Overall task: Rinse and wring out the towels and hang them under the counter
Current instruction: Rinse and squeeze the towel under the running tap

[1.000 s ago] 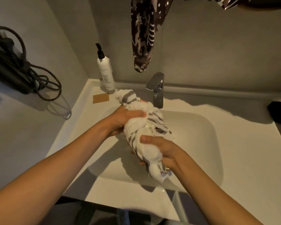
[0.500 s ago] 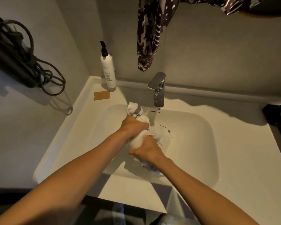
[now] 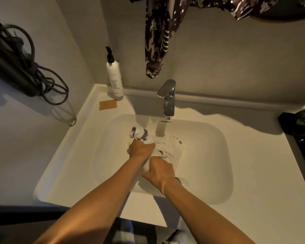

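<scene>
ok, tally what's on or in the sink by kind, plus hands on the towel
Towels: 1, the striped towel in the basin
Pump bottles: 1, the white bottle
Faucets: 1, the chrome faucet
Tan cards: 1, the card
Hands gripping the towel: 2, left hand and right hand
Total: 6

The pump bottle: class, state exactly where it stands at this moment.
In the head view the pump bottle stands upright at the sink's back left corner, left of the faucet, just behind a tan card.
</scene>
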Tool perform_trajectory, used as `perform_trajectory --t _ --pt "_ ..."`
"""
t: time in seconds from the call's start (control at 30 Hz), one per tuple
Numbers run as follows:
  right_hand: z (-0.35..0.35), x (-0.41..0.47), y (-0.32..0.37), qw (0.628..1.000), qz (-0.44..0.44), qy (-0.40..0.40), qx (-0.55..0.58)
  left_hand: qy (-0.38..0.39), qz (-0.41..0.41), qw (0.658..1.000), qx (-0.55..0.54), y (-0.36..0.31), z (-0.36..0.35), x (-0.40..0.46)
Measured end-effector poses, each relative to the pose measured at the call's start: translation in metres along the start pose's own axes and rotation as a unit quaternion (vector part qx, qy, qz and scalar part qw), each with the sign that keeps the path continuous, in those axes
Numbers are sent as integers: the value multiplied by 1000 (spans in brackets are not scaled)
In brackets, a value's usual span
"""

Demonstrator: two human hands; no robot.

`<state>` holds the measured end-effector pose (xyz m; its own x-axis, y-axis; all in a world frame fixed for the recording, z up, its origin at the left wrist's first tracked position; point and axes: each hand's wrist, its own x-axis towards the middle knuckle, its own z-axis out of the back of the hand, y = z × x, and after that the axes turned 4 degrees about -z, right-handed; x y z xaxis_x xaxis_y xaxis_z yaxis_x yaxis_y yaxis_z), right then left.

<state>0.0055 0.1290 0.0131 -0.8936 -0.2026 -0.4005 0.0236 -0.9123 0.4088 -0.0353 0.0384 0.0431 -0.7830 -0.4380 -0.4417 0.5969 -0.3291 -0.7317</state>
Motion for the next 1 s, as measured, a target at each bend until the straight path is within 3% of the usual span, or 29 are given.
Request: perform_trajectory --t 0.13,0.23,0.3,0.4,0.47,0.5,0.57,0.67,0.73,0.77,0.87,1.0 --pt "24 -2 -3 997 53 -14 61 15 39 985 -166 -20 20 -6" --pt "51 -13 -22 960 71 20 271 15 18 960 -279 -34 38 -10" --pt "61 -21 -38 861 -43 26 507 50 1 929 -366 -42 54 -11" --pt "58 -15 -47 623 -206 125 744 144 -13 892 -429 -53 68 -15" --pt "50 -14 -33 473 -191 251 823 194 -21 872 -448 -60 68 -16" --pt "48 -18 -22 422 -159 303 840 218 -28 865 -451 -63 67 -16" --pt "50 -26 -5 373 -92 340 858 245 -37 864 -438 -66 67 -15" --pt "63 -32 3 395 -59 327 856 228 -57 890 -390 -65 72 -12" --pt "75 -32 3 392 -44 372 840 220 -81 904 -358 -66 78 -7" --pt "82 -32 7 411 -36 393 822 218 -94 909 -342 -69 80 -4" --pt "95 -29 16 539 -6 407 737 223 -125 923 -288 -76 80 -1" --pt "89 -24 24 750 -63 270 601 158 -75 960 -219 -70 62 4"
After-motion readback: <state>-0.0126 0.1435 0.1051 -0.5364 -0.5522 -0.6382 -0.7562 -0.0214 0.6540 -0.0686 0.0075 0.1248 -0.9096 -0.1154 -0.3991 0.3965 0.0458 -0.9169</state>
